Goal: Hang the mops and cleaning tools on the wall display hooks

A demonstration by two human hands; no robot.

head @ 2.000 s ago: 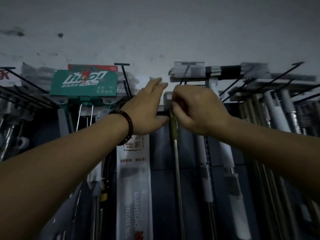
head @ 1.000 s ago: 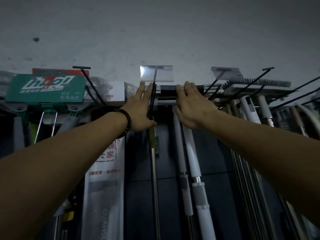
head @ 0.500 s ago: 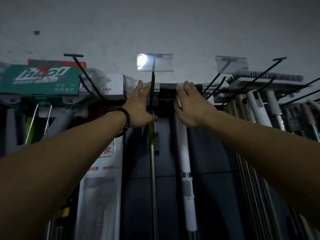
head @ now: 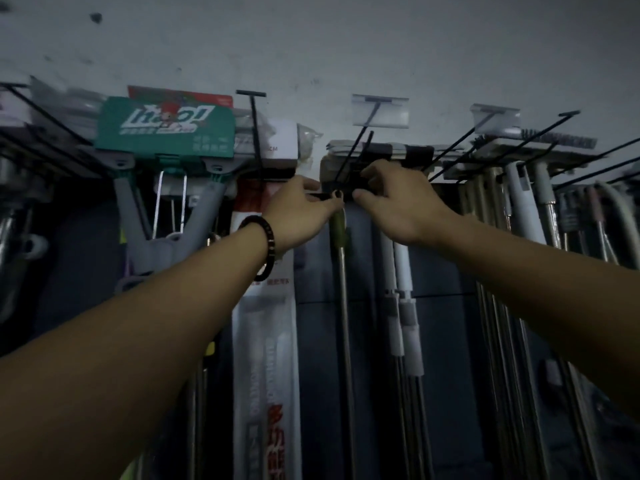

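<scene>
A thin metal-poled mop [head: 343,306] with an olive-green collar [head: 338,227] hangs straight down in the middle of the wall display. Its black head bar [head: 337,195] sits under a black wire hook [head: 350,157] that carries a clear label holder [head: 380,110]. My left hand [head: 298,211], with a dark bead bracelet on the wrist, pinches the left end of the head bar. My right hand [head: 398,202] grips the right end with curled fingers. The hands hide how the head sits on the hook.
A green-boxed mop head [head: 162,129] on grey arms hangs at the left. A white packaged tool [head: 266,341] hangs beside the pole, and white-handled mops [head: 403,271] hang just right of it. Brushes and poles [head: 540,140] crowd further hooks at the right.
Half a second ago both hands lay flat with straight fingers against the top of the display. Now they are lower, with fingers curled round the black head bar.
</scene>
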